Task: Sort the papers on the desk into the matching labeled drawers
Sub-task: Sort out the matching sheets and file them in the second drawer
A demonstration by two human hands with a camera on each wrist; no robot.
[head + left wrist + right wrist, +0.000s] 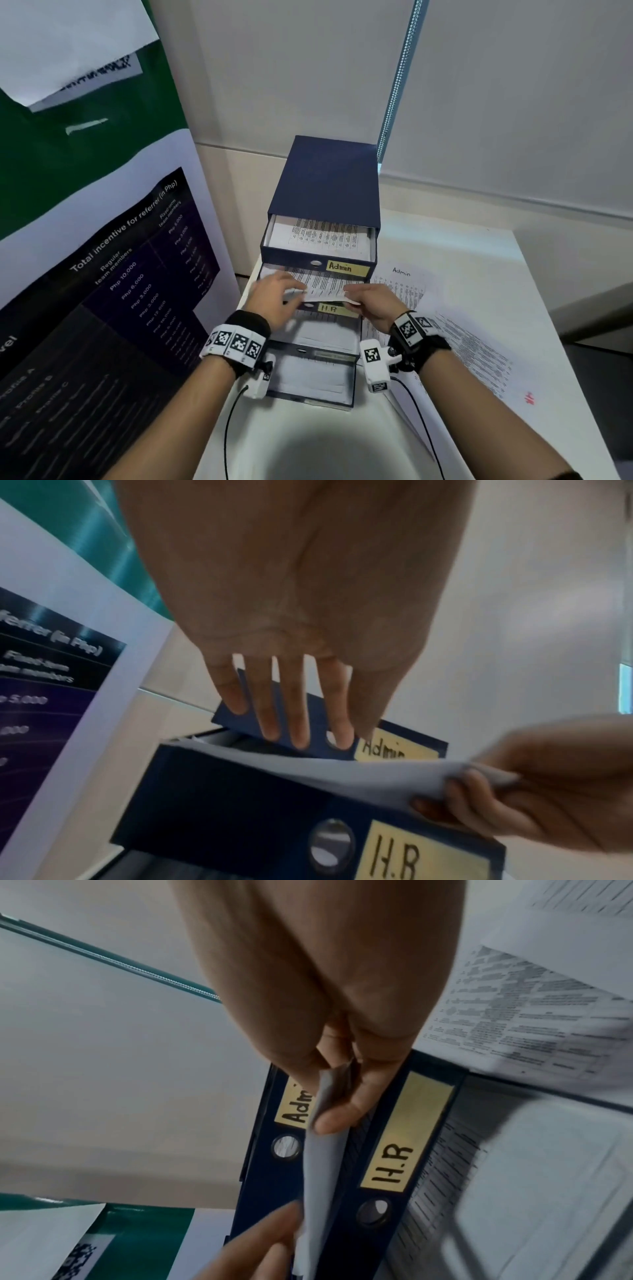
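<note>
A dark blue drawer cabinet (325, 178) stands on the white desk with its drawers pulled out in steps. The top drawer, labelled Admin (342, 267), holds printed sheets. Below it a printed sheet (322, 286) lies over the open drawer labelled H.R (330, 309). My right hand (370, 303) pinches the sheet's near right corner between thumb and fingers (329, 1118). Stretched out straight, my left hand (274, 294) lies on the sheet's left part, its fingers (301, 731) in front of the Admin drawer (387, 750). The H.R label (424, 856) shows just under the sheet (308, 775).
More printed papers (455, 329) lie spread on the desk right of the cabinet, one headed Admin (400, 272). Two lower drawers (318, 377) stick out toward me with sheets inside. A tall poster board (102, 257) stands close on the left. The desk's right edge (548, 308) drops off.
</note>
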